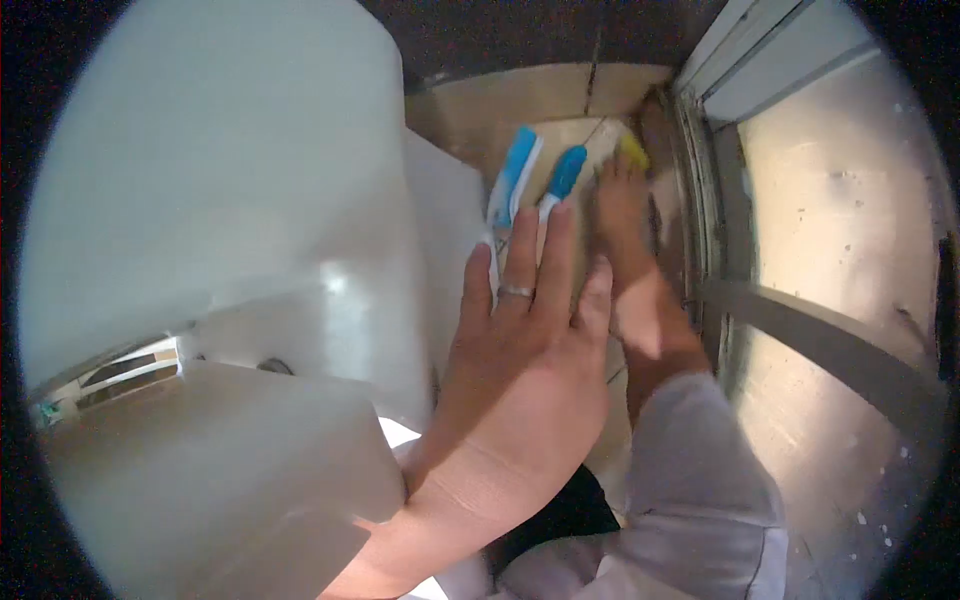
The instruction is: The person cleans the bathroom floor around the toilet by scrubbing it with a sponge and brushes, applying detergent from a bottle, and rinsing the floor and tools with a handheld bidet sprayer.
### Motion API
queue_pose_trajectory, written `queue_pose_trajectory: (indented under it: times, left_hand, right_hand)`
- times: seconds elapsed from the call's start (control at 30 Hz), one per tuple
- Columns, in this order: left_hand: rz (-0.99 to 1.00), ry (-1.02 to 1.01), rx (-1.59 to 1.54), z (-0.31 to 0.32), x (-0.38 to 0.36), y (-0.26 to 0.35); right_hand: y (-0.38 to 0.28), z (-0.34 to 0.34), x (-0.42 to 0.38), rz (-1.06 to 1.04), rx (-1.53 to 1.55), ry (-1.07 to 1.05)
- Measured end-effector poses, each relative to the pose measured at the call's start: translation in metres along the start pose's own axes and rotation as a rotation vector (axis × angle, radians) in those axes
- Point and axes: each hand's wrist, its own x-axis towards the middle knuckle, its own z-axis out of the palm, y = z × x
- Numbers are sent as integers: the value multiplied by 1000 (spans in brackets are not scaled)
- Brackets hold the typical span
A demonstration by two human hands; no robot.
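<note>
My left hand [530,350] is stretched forward with its back up, a ring on one finger. Its fingers are spread and hold nothing visible. Past the fingertips, a blue-and-white long item that looks like a brush [517,165] lies on the tiled floor. Beside it is a slim tool with a blue grip [568,172] and a white part, its near end overlapped by my fingertips in this view. My right hand is out of view.
A large white toilet-like fixture [220,180] fills the left side. My bare foot [625,195] is on the right, with something yellow [635,152] at the toes. A frame rail [830,335] and a shiny panel [830,220] stand further right. A dark wall [500,35] is ahead.
</note>
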Motion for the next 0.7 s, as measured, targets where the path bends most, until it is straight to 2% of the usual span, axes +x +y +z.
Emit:
queue_pose_trajectory:
  times: [0.07,0.13,0.2,0.27,0.3,0.37,0.43,0.5,0.53,0.6,0.7]
  left_hand:
    - [-20,25,-15,0,2,-2]
    - [-10,24,-10,1,2,-1]
    - [-25,20,-30,-1,3,1]
    - [-40,39,-40,-2,6,1]
    - [-36,45,-51,0,6,2]
    - [-31,38,-62,2,5,0]
    - [-14,46,-76,0,2,0]
    - [-26,45,-63,0,5,-1]
    - [-28,30,-62,0,4,1]
    - [-27,36,-77,0,4,0]
    - [-8,67,-97,0,5,-1]
  right_hand:
    - [0,-2,62,-11,18,6]
    - [3,2,67,9,51,18]
    - [11,-2,54,-176,-199,-95]
    - [25,27,8,-56,303,275]
    - [27,15,2,-62,291,281]
    - [18,-9,-8,-87,66,143]
    - [10,4,35,-19,70,99]
    - [2,-16,73,-58,-153,-102]
    - [6,1,75,-59,-149,-108]
    - [19,31,74,18,271,110]
    - [30,26,22,105,425,95]
